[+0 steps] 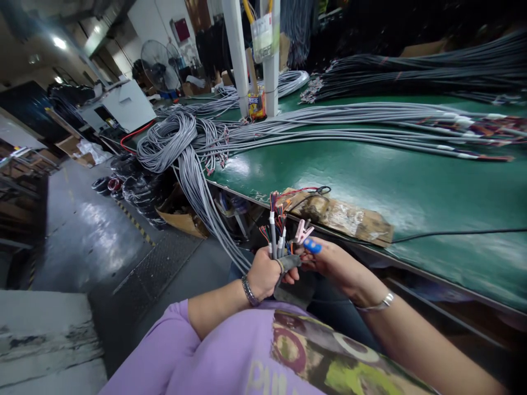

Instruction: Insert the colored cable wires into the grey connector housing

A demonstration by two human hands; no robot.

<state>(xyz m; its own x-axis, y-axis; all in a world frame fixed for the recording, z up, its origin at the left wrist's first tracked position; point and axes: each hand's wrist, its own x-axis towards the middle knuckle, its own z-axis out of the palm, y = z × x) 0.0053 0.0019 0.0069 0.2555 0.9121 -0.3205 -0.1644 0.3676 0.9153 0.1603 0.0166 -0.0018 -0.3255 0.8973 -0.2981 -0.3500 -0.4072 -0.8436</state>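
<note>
My left hand (265, 274) is closed around several grey cables (272, 236), gripped near their ends, which stand upright. White bands mark where the grey jackets stop, and thin coloured wires (280, 219) fan out above. A grey covering wraps one of the left fingers. Close against the cable ends, my right hand (319, 258) is closed with its fingers pinched together; what lies between them is hidden. Blue tape (312, 245) wraps one of its digits. A small pink clip-like thing (303, 231) shows just above the right fingers, and whether they hold it is unclear.
Along the green table (411, 186) run long grey cables (329, 118), with a thick coil (173, 137) hanging over its left edge. A taped wooden block (346, 216) with a black cord sits at the near edge. White posts (270, 71) rise behind. An open cardboard box (183, 214) stands below.
</note>
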